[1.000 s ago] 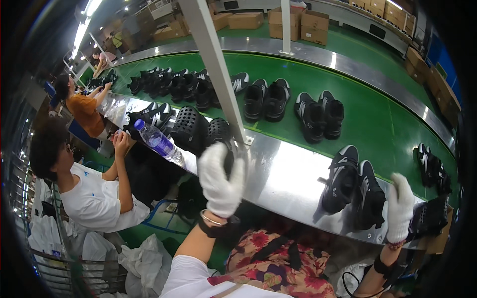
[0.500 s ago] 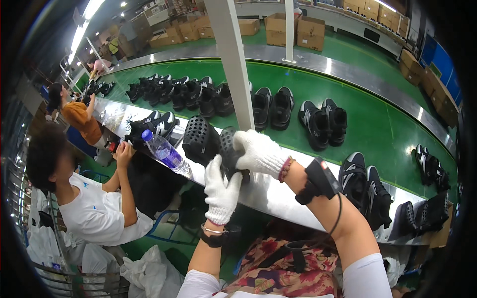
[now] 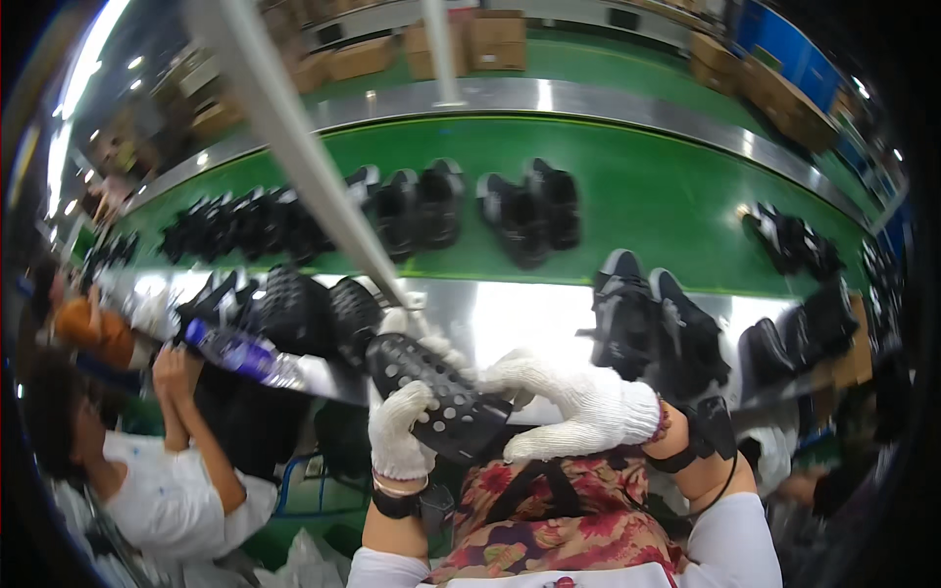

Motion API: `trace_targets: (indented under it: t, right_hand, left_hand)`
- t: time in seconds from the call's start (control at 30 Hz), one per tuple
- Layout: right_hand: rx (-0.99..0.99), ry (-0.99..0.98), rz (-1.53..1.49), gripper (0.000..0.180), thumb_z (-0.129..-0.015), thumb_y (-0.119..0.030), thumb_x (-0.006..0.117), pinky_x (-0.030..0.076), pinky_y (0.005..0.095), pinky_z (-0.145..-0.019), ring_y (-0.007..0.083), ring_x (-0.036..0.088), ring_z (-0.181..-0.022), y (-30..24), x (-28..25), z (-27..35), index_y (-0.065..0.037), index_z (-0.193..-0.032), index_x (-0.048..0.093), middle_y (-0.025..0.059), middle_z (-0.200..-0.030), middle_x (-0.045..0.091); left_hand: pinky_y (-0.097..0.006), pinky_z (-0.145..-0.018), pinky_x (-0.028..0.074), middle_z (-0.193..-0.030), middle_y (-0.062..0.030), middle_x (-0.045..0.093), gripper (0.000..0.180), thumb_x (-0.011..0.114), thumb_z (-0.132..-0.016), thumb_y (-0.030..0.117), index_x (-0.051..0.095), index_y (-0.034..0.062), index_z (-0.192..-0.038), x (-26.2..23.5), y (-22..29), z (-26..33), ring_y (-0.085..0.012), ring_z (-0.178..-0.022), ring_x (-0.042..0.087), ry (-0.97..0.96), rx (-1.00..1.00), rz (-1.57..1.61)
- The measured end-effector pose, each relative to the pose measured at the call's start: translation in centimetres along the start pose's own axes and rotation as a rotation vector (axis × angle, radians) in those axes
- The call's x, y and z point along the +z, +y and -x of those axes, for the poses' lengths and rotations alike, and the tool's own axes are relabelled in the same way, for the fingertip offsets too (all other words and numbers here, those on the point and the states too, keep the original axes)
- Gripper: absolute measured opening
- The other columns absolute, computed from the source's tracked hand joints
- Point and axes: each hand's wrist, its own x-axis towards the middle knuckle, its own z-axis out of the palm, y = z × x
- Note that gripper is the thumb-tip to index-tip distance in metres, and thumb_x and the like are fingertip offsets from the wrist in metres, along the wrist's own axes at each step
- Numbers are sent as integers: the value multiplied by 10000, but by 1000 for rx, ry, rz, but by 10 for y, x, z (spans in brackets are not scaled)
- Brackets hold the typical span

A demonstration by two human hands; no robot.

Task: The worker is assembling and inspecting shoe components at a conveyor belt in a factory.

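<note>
A black perforated shoe-shaped piece (image 3: 441, 407) with rows of round holes is held in front of my body, tilted down to the right. My left hand (image 3: 402, 431), in a white knit glove, wraps round it, thumb on the holed face and fingers behind. My right hand (image 3: 578, 402), gloved too, has its fingers and thumb about the piece's right end. Two similar black pieces, a left one (image 3: 289, 309) and a right one (image 3: 355, 318), stand on the metal bench ledge (image 3: 490, 314) beyond my left hand.
A white post (image 3: 314, 157) rises just beyond my hands. A water bottle (image 3: 245, 355) lies tilted on the ledge at left, near a seated person (image 3: 186, 480). Several black shoes line the green belt (image 3: 667, 196); a pair (image 3: 652, 318) sits on the ledge at right.
My hands have come back from the ledge toward my body, now with a perforated piece between them. The view has swung, so the bench things appear farther left.
</note>
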Motion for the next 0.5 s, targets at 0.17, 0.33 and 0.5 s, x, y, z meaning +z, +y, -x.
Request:
trace_targets:
  t: [0.17,0.33,0.5]
  right_hand:
    - [374,350,75,724,-830,-326,841,536,389,-901,283,658,-1035,8,9,47,-26,-1398,508,188,-1159,637]
    - [330,599,-44,535,-814,-178,853,533,327,-925,197,673,-1031,-3,-5,102,-9,-1255,602,130,-1135,675]
    - [537,922,65,352,-798,-120,833,546,301,-751,145,668,-843,-20,-39,162,-17,-1086,659,85,-946,694]
  left_hand:
    - [-347,-840,571,-1050,-88,624,690,707,-838,4,415,42,-1462,27,-69,-6,-192,-910,642,75,57,-251]
    - [-310,-852,547,-1020,-45,621,536,747,-854,57,481,38,-1319,63,-112,-5,-142,-931,614,22,7,-428]
    - [-351,-891,529,-1067,-101,670,401,687,-974,306,592,2,-1217,57,-150,-37,-207,-964,640,-505,75,-1034]
